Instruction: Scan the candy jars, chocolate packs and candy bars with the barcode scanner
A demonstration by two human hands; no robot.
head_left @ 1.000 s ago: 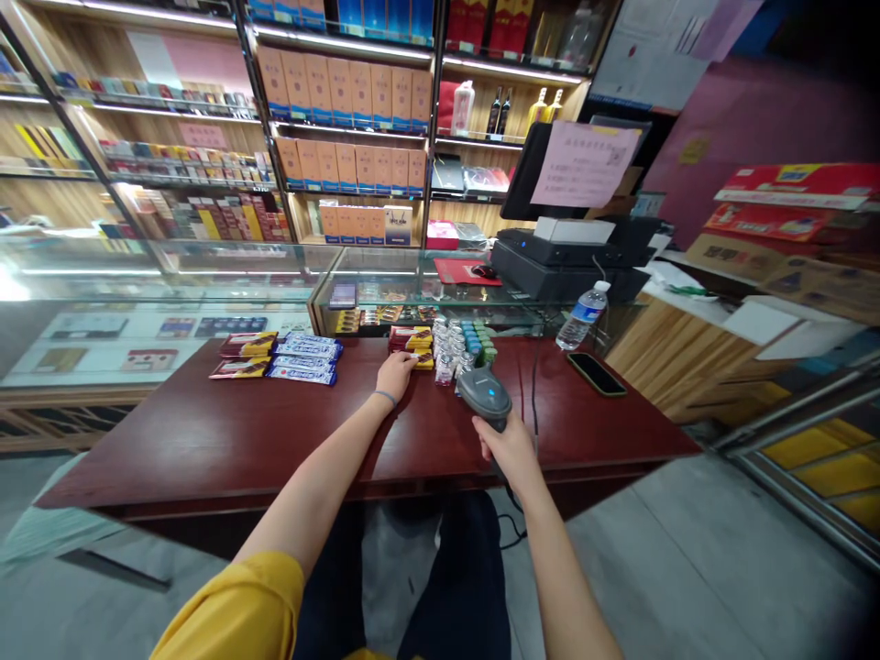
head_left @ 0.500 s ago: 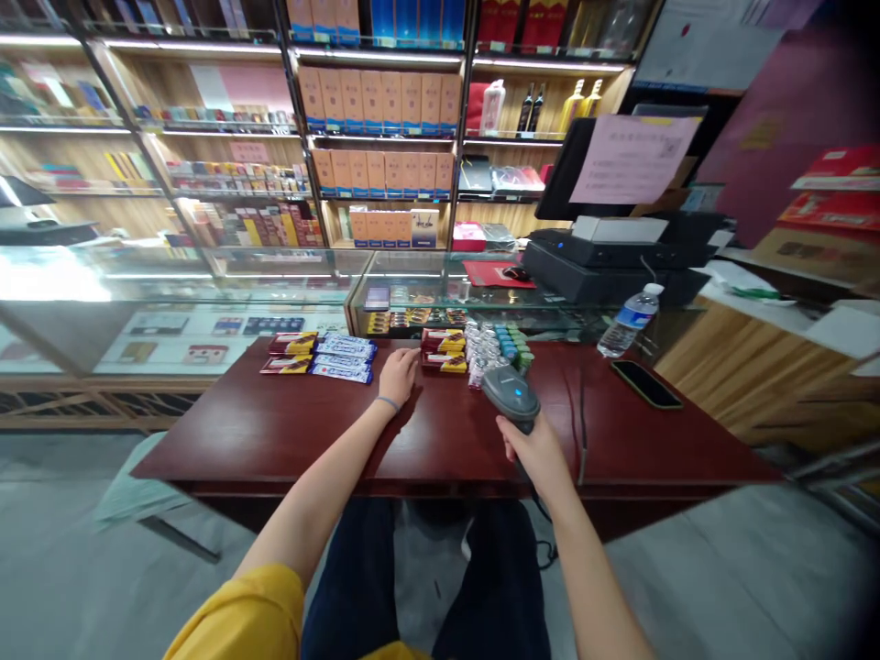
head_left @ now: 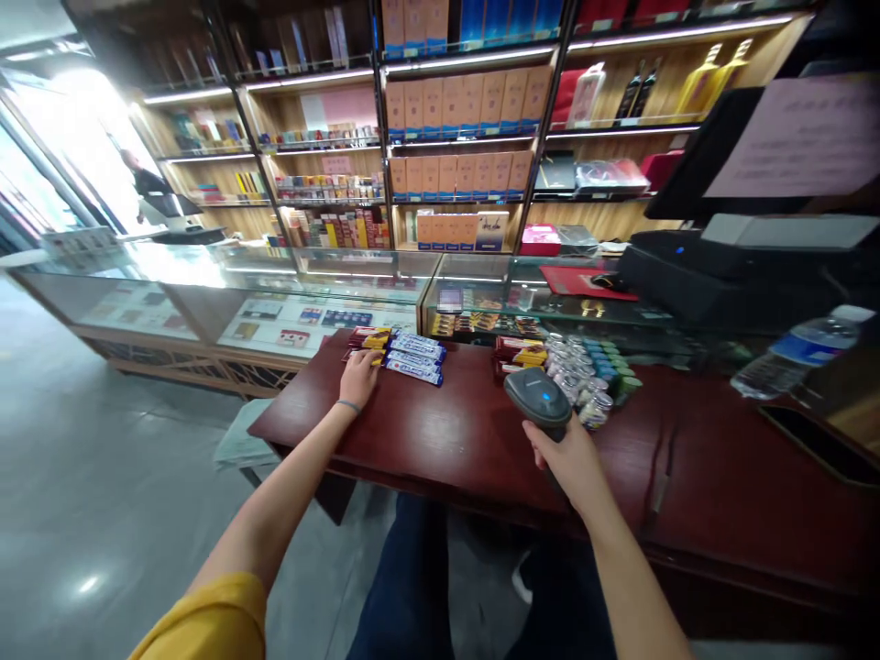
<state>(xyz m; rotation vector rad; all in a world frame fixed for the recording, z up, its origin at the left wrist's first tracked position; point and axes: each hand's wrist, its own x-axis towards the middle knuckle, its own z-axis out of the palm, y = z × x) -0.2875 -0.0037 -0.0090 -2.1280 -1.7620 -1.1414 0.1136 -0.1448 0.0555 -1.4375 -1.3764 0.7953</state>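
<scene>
My right hand [head_left: 572, 456] is closed round the handle of a grey barcode scanner [head_left: 538, 399] with a blue light, held over the dark red table [head_left: 440, 431]. My left hand [head_left: 358, 376] reaches to the far left of the table and rests on the red and yellow snack bars [head_left: 368, 339] that lie beside several blue-wrapped bars [head_left: 414, 357]; its fingers lie over the packets, grip unclear. A second pile of red and yellow bars [head_left: 517, 352] sits between my hands. Small clear bottles with caps [head_left: 584, 374] stand just beyond the scanner.
A glass display counter [head_left: 289, 284] runs behind the table, with stocked shelves [head_left: 454, 137] further back. A black till and monitor [head_left: 729, 266] stand at the right. A water bottle [head_left: 797, 353] and a dark phone [head_left: 821, 443] lie at the table's right end. A person [head_left: 141, 179] is far left.
My left hand has left the middle pile of bars and moved left to the pile by the blue-wrapped bars. My head has turned left, so everything shifts right. The scanner stays in my right hand.
</scene>
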